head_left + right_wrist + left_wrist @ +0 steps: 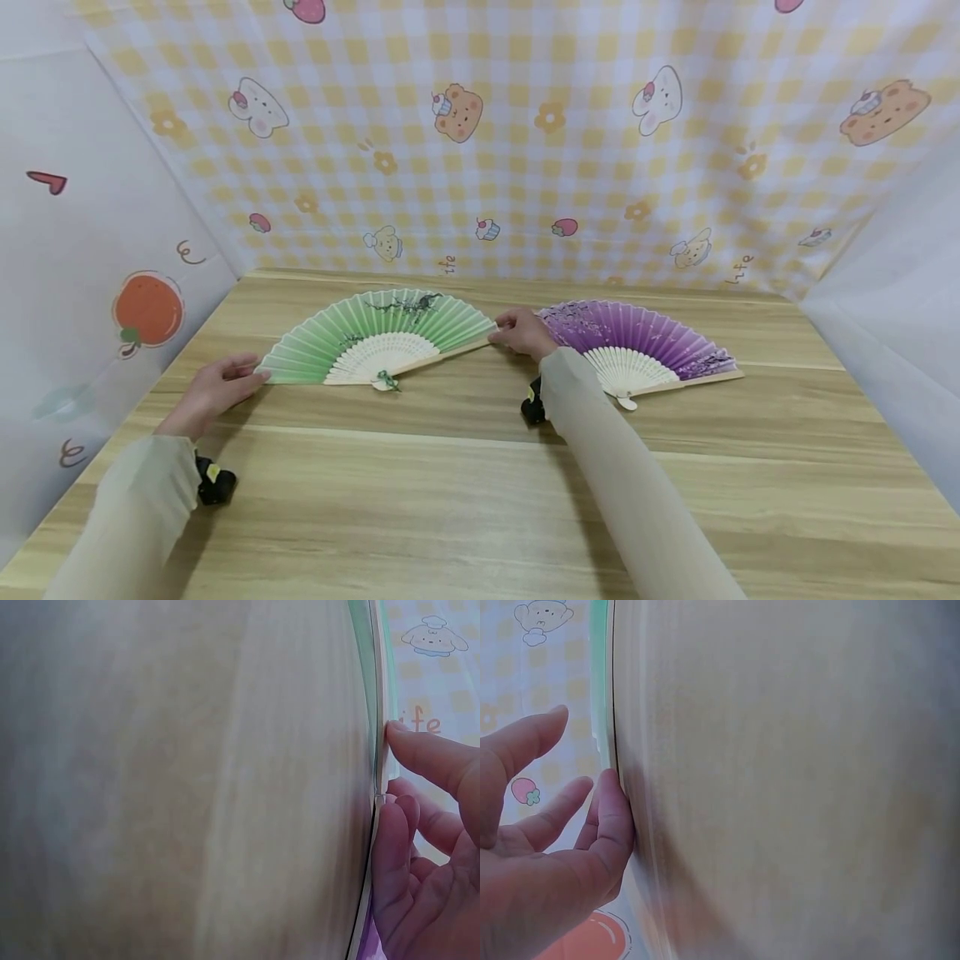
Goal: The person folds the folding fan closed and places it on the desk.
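A green folding fan [300,350] lies spread out on the table, with pale ribs and a dark branch print. My left hand [217,385] is at its left edge, fingers loosely bent and thumb tip right at the leaf; in the left wrist view the fingertips [609,784] rest low by the tabletop. With thumb and fingers, my right hand [525,332] pinches the far right end of the green fan's wooden guard stick [450,353]. To the right lies a spread purple folding fan [637,333], its left end partly hidden behind my right hand.
Both fans lie toward the back of the wood-grain table [420,517]. A yellow checked cloth [510,167] with cartoon prints hangs behind it. White printed cloth [90,250] stands along the left side, and plain white cloth [892,292] along the right.
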### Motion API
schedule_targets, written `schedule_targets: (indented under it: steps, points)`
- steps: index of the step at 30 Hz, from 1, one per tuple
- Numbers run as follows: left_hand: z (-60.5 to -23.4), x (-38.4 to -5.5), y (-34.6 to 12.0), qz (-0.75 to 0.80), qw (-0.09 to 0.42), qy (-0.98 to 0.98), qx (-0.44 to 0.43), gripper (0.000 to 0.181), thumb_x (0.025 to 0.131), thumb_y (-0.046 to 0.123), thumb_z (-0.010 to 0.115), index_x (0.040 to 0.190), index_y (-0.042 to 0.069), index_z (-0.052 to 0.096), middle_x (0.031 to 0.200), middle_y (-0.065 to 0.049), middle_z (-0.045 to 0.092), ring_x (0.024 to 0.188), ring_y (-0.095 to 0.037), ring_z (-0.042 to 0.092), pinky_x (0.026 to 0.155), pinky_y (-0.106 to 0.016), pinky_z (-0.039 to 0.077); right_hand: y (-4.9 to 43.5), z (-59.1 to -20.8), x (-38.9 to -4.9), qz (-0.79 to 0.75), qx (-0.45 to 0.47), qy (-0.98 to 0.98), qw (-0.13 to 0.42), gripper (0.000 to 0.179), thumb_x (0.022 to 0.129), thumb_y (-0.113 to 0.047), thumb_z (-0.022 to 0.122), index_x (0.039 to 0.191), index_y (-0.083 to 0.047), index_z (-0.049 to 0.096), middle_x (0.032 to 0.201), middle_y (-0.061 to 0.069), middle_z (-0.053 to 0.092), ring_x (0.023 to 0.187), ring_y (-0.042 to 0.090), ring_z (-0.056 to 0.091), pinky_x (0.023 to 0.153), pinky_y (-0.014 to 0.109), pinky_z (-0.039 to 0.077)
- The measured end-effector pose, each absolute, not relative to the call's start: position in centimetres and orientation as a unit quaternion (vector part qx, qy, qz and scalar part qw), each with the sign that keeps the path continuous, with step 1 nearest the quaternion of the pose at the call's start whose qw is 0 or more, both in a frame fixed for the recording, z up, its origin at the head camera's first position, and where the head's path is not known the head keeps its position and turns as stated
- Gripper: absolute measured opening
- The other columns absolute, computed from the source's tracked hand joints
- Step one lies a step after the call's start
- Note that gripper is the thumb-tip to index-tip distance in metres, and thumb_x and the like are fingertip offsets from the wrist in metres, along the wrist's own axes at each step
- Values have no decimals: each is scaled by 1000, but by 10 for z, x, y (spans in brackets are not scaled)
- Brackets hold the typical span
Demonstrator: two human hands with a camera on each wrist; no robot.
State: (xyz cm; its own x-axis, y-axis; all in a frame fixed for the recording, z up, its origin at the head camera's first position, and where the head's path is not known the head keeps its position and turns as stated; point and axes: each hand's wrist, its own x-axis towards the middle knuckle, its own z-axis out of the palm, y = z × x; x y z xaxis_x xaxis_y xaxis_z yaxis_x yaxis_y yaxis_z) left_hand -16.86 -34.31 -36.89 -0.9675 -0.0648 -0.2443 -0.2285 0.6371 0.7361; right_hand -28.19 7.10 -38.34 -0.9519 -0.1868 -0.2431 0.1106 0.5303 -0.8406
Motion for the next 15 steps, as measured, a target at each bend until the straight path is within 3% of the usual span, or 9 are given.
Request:
schedule_targets:
  steps: [10, 15]
  points:
    - [-371, -170, -347, 399, 100, 908, -84, 68, 89, 40, 47, 132, -10, 29, 117, -26, 38, 98, -30, 38, 77, -33, 39, 70, -393, -290, -478, -9, 866, 148, 35, 75, -15, 71, 105, -3, 58, 71, 4, 49, 50, 12, 43, 45, 24, 42]
    - [-371, -170, -347, 396, 106, 907, -96, 69, 88, 41, 48, 132, -8, 29, 111, -22, 41, 96, -30, 37, 78, -36, 37, 70, -386, -284, -481, -7, 864, 150, 34, 75, -12, 70, 105, 0, 57, 72, 3, 48, 48, 9, 41, 44, 20, 39]
